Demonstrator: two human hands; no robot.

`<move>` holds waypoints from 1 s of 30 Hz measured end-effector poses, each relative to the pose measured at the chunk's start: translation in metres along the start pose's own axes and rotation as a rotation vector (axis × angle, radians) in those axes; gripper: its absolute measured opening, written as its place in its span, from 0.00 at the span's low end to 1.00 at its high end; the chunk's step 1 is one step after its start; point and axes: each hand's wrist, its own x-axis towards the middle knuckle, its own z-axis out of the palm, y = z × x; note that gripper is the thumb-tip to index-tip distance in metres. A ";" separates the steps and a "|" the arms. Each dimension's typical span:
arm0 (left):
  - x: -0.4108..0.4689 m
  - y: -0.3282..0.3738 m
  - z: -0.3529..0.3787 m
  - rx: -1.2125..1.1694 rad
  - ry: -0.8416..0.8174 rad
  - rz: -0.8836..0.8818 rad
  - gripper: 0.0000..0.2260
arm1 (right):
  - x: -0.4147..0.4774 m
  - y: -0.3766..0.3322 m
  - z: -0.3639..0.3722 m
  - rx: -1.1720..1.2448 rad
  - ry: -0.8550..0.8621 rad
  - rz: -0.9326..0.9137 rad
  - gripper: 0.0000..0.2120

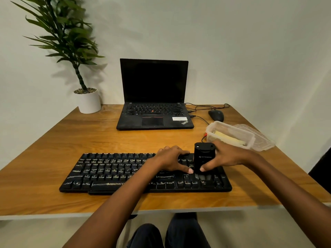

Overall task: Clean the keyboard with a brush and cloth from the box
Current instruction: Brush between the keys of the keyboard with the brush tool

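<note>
A black keyboard (114, 173) lies across the near part of the wooden table (71, 136). On its right end stands a black block-shaped brush (203, 156), bristles down on the keys. My right hand (227, 154) grips the brush from the right, thumb at its lower edge. My left hand (171, 158) rests flat on the keys just left of the brush, with its thumb tip touching the base. A clear plastic box (231, 134) behind the right hand holds a folded yellowish cloth (229, 137).
An open black laptop (154, 104) sits at the back centre with cables and a black mouse (216, 115) to its right. The box's clear lid (259, 138) lies beside the box. A potted plant (88, 101) stands at the back left corner.
</note>
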 end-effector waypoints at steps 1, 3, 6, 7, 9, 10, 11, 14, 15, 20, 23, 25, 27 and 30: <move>0.000 0.000 0.000 0.002 0.000 0.000 0.36 | -0.001 0.000 0.000 -0.002 0.020 -0.008 0.32; 0.000 0.000 -0.001 0.000 -0.003 -0.002 0.36 | -0.002 0.000 -0.001 0.007 -0.008 -0.022 0.30; 0.000 0.002 -0.002 0.000 -0.006 -0.010 0.36 | -0.001 -0.003 -0.003 0.027 -0.010 -0.048 0.22; -0.001 0.002 -0.002 0.001 -0.007 -0.013 0.36 | 0.000 -0.003 -0.003 0.035 0.008 -0.060 0.21; -0.001 0.003 -0.002 0.003 -0.003 -0.010 0.36 | 0.001 -0.003 -0.004 0.043 -0.015 -0.044 0.23; -0.002 0.002 -0.002 0.001 -0.002 -0.006 0.36 | 0.001 -0.004 -0.005 0.051 -0.049 -0.030 0.24; -0.002 0.002 -0.002 0.001 -0.003 -0.003 0.36 | 0.000 -0.004 -0.007 0.062 -0.084 -0.033 0.22; -0.001 0.002 -0.002 0.007 -0.005 -0.011 0.37 | 0.011 0.001 -0.010 0.094 -0.035 -0.044 0.16; -0.001 0.003 -0.002 0.015 -0.010 -0.012 0.37 | 0.015 0.004 -0.010 0.107 0.007 -0.039 0.18; -0.002 0.003 -0.003 0.037 -0.025 -0.009 0.37 | 0.037 0.017 -0.005 0.100 0.208 -0.041 0.23; -0.003 0.004 -0.003 0.032 -0.022 -0.015 0.36 | 0.036 0.013 -0.002 0.124 0.313 -0.049 0.15; -0.003 0.004 -0.003 0.024 -0.011 -0.018 0.36 | 0.027 0.006 0.006 0.143 0.334 -0.042 0.14; -0.002 0.004 -0.003 0.011 -0.007 -0.022 0.36 | 0.015 0.001 0.016 0.161 0.348 -0.018 0.15; -0.002 0.005 -0.003 0.003 -0.012 -0.030 0.36 | -0.016 -0.007 0.030 0.245 0.390 0.012 0.13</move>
